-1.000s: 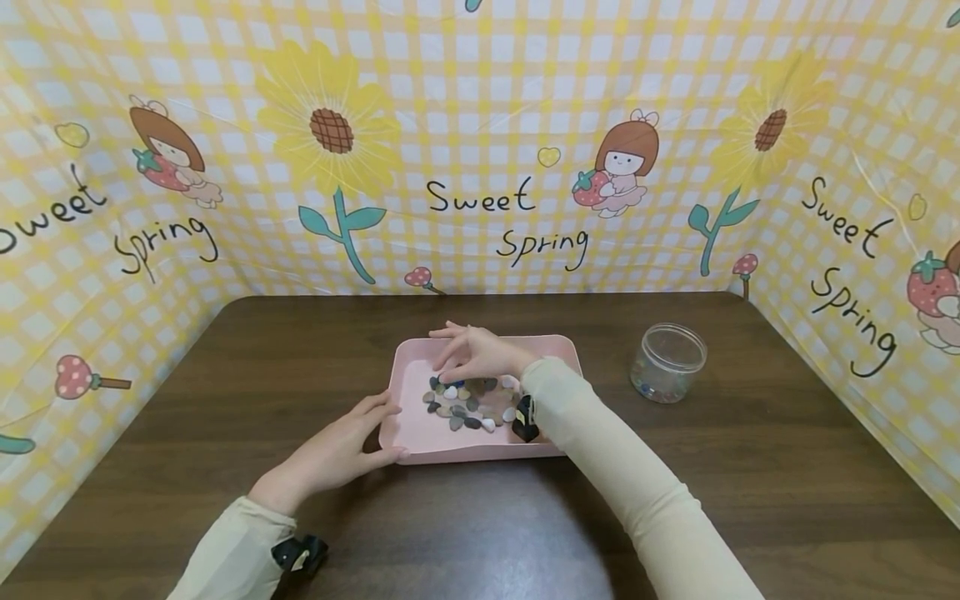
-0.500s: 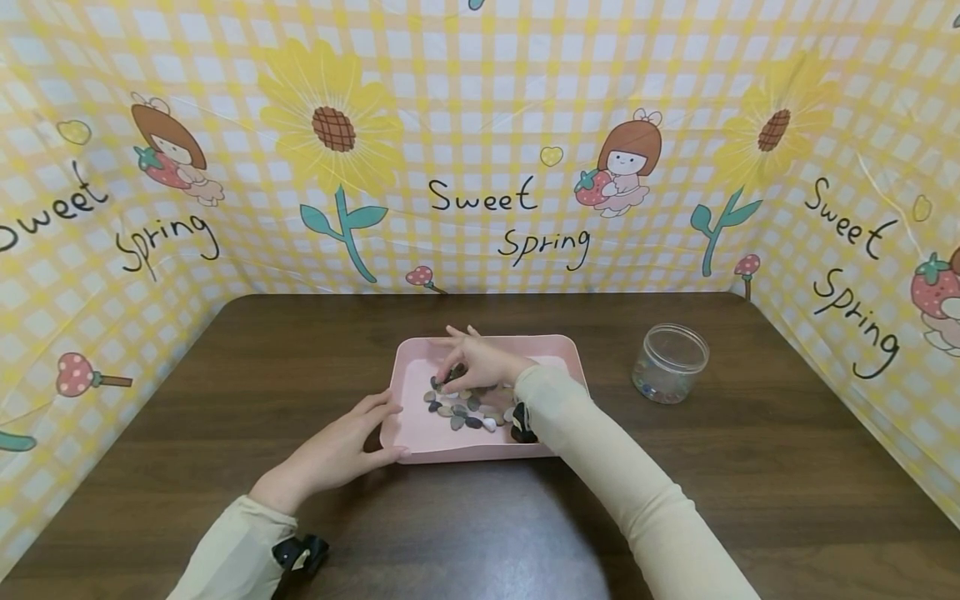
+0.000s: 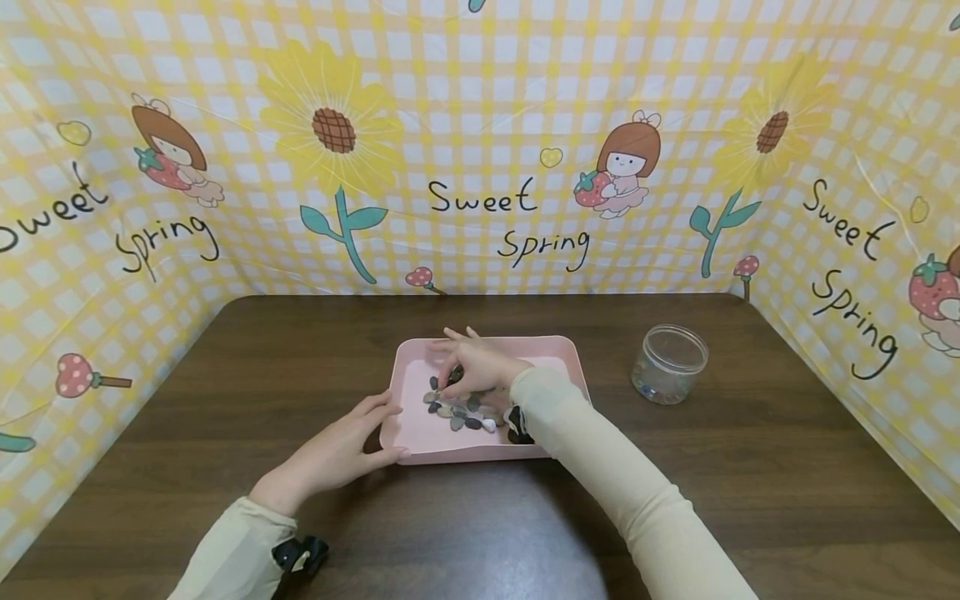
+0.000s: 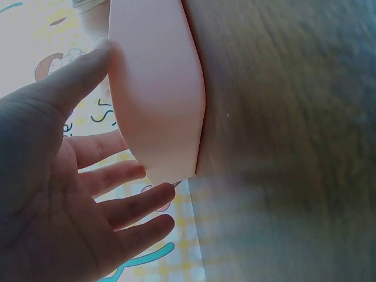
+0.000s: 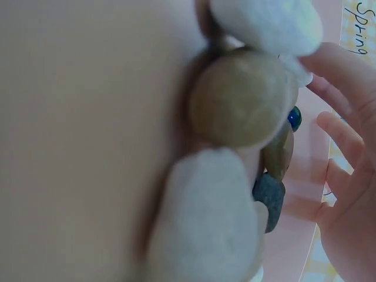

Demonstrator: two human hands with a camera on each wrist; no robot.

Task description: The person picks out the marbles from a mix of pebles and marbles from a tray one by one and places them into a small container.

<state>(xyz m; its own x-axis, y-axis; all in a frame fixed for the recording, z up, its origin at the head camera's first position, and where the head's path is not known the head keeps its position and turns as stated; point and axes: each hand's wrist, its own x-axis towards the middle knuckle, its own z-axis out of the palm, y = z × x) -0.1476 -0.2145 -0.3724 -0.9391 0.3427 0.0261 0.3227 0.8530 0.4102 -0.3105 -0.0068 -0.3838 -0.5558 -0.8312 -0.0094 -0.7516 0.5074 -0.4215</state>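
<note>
A pink tray [image 3: 420,437] holds several smooth pebbles [image 3: 457,423] in white, grey, brown and black. My left hand [image 3: 337,446] rests against its left end, fingers fairly straight; in the left wrist view the thumb touches the tray's rim [image 4: 111,70]. My right hand [image 3: 483,367] reaches down into the tray. Its thumb and forefinger tips come together on a whitish pebble [image 5: 298,70], the other fingers spread. A shiny blue-green marble [image 5: 295,118] lies among the pebbles in the right wrist view. The hand and wrist hide part of the pile.
A clear open jar [image 3: 670,364] stands right of the tray, with some small coloured pieces at its bottom. The dark wooden table [image 3: 450,533] reaches a yellow checked cloth [image 3: 480,108] hung around its back and sides.
My right hand has lowered from above the pebbles into them, and its thumb and forefinger have closed together. The left hand, tray and jar stay where they were.
</note>
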